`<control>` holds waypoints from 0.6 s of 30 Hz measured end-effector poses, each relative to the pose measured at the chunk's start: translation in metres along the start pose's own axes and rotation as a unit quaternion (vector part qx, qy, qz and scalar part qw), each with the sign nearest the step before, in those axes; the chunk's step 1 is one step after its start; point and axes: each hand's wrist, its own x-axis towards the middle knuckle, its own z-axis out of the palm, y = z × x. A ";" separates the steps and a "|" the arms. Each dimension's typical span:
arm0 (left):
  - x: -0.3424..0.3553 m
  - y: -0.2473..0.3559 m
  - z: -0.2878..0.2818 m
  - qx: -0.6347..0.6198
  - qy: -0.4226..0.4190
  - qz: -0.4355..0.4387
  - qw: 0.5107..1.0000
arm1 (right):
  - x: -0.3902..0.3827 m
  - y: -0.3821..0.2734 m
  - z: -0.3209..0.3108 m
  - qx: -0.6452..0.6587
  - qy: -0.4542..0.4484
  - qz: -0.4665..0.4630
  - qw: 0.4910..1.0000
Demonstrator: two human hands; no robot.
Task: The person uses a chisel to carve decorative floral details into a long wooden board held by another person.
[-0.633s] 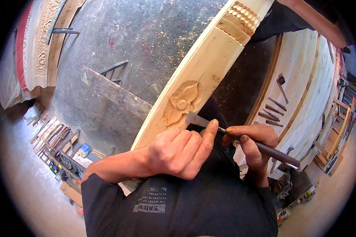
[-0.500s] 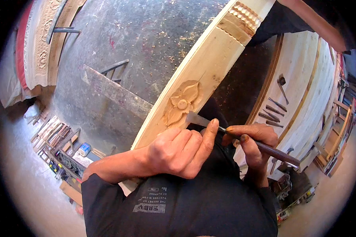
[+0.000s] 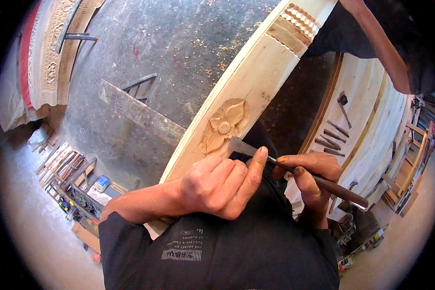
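My right hand [image 3: 315,176] is wrapped round the dark wooden handle of a chisel [image 3: 340,189]. Its flat metal blade points left, with the tip at the edge of a carved flower [image 3: 224,127] on a long pale wooden beam [image 3: 256,89]. My left hand [image 3: 220,186] is closed, its back toward me, beside the beam's near part. The index finger lies across the chisel's shank; the thumb is hidden. Petals and a round centre stand out in relief, with a lowered ground around them.
Several carving tools [image 3: 331,137] lie on pale boards [image 3: 367,87] at the right. Another person's arm [image 3: 384,48] reaches in at the upper right. A carved panel [image 3: 50,58] stands far left. Wood chips dot the dark floor [image 3: 164,63]; a crate of tools [image 3: 82,200] sits lower left.
The other person's arm at the upper right has come lower. The chisel's handle end has dipped slightly and turned a little; my hands stay in nearly the same place.
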 end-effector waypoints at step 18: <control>0.002 -0.004 -0.002 0.005 -0.005 -0.005 1.000 | 0.001 0.000 0.005 0.006 0.018 0.006 1.000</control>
